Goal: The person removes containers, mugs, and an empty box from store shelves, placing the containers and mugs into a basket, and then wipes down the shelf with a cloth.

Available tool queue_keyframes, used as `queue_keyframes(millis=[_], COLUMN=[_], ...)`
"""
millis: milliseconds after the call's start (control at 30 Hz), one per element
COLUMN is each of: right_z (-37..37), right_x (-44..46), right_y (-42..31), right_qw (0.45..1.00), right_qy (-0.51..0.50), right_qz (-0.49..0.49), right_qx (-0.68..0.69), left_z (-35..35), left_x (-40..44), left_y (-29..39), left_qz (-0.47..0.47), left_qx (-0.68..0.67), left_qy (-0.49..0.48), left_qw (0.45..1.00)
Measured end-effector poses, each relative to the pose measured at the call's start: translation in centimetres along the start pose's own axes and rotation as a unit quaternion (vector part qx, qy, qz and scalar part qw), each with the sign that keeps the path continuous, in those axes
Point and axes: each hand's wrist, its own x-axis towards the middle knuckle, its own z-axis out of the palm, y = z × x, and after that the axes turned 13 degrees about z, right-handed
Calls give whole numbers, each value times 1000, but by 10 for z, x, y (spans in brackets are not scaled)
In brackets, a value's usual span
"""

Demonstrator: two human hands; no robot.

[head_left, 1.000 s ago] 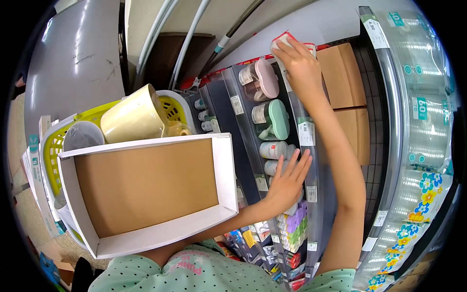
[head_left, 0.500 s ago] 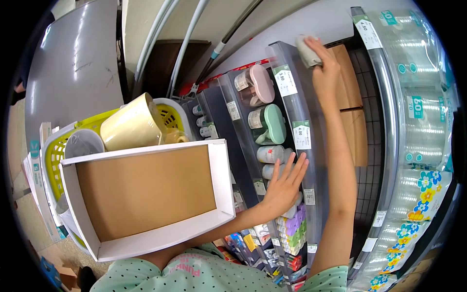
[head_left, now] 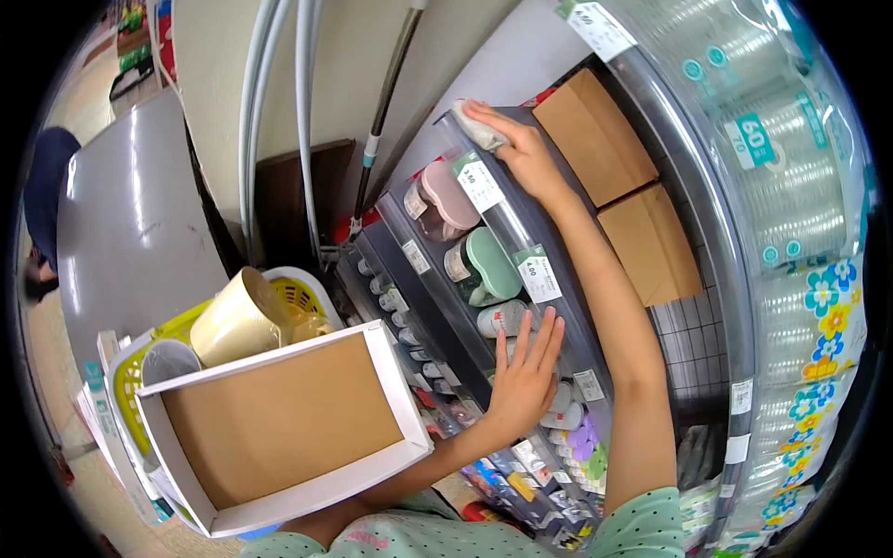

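My right hand point(head_left: 528, 153) presses a crumpled pale cloth point(head_left: 482, 126) onto the far end of the grey shelf point(head_left: 549, 203), by its clear front edge strip. Fingers spread, my left hand point(head_left: 523, 386) lies against the same shelf's front, below a price label point(head_left: 538, 276). Under that edge, on the lower shelf, are a pink-lidded container point(head_left: 450, 197), a green-lidded container point(head_left: 493, 260) and a white cup-like item point(head_left: 502, 319). Two brown cardboard boxes point(head_left: 597, 135) stand on the shelf behind my right forearm.
A shallow white-sided box point(head_left: 279, 423) with a brown bottom overlaps my left forearm. Behind it, a yellow-green basket point(head_left: 302, 290) holds a cream tub point(head_left: 240, 321). Packs of clear plastic cups point(head_left: 791, 177) line the right shelf. Poles point(head_left: 377, 130) lean against the wall; a person point(head_left: 48, 195) is far left.
My right hand and the cloth have come down from above the shelf to its far front edge. My left hand stays spread at the shelf front. The view has turned somewhat.
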Motion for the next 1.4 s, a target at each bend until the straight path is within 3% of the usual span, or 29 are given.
queue_keyframes(millis=[433, 933, 1400], right_z=[-12, -38, -54], right_x=[-66, -193, -281], right_y=[6, -13, -18], right_qw=[999, 999, 995], right_qy=[10, 14, 22], right_qz=[-35, 51, 97], right_qx=[29, 5, 4], left_z=[1, 11, 29], left_x=[3, 8, -1], left_y=[5, 20, 51], left_qz=[10, -9, 29], left_qx=[22, 41, 54], left_qy=[-14, -15, -51], left_qw=[1000, 999, 997])
